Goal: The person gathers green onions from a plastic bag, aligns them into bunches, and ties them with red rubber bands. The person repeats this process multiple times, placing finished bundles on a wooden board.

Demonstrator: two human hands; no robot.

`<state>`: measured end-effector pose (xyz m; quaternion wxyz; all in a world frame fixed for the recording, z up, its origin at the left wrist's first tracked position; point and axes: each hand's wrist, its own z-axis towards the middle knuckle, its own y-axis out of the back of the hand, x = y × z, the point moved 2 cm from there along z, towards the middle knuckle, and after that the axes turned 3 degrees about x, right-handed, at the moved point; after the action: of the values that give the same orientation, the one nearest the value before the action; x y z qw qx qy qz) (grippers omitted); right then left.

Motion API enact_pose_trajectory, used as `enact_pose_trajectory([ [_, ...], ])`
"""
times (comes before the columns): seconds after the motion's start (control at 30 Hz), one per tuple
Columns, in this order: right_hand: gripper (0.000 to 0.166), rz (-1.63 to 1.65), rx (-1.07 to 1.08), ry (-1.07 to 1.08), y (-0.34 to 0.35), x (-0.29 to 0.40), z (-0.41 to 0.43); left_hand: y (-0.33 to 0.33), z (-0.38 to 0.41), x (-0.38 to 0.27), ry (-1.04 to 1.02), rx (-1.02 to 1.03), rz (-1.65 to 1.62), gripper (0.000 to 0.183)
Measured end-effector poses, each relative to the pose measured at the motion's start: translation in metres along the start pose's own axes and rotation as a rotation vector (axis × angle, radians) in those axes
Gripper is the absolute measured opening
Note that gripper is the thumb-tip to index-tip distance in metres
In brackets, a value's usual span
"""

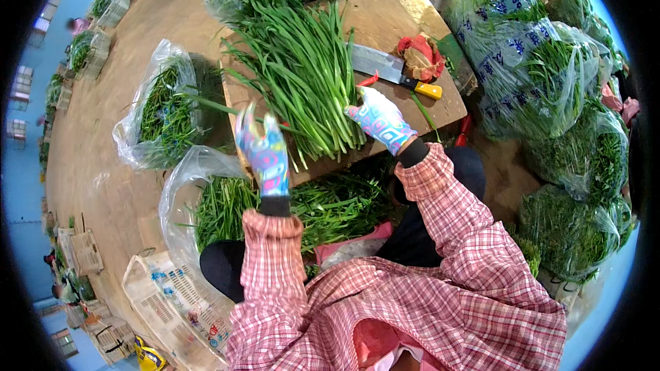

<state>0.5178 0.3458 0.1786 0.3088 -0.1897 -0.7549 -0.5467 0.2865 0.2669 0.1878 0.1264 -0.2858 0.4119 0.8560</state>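
A large loose heap of Chinese chives (304,72) lies on a wooden board (381,15), pale stem ends towards me. My left hand (263,152), in a patterned glove, hovers at the board's left edge, fingers spread and blurred. One long green leaf (219,105) crosses at its fingers; whether they grip it is unclear. On the heap's right side, my gloved right hand (381,118) has its thumb against the stems, with a gap between thumb and forefinger. Just beyond it are a red strip (368,80) and a cleaver (379,64) with a black and yellow handle.
A crumpled red and tan cloth (422,56) sits beside the cleaver. Plastic bags of greens (167,113) stand left, with stacked bagged greens (521,56) at right. Loose leaves (340,206) fill the space below the board. A white plastic crate (178,299) is at lower left.
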Motion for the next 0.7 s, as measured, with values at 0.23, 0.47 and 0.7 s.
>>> enact_pose_trajectory([
  [0.23, 0.048, -0.083, -0.045, 0.103, -0.005, 0.008, -0.005, -0.032, -0.044, 0.006, 0.147, 0.144, -0.131, 0.053],
  [0.47, 0.039, -0.088, -0.131, 0.15, -0.018, -0.007, 0.008, -0.078, -0.039, -0.024, -0.063, 0.396, 0.047, 0.068],
  [0.7, 0.03, -0.256, -0.124, 0.195, 0.0, 0.004, -0.006, 0.041, 0.005, 0.026, -0.195, 0.412, -0.075, 0.058],
])
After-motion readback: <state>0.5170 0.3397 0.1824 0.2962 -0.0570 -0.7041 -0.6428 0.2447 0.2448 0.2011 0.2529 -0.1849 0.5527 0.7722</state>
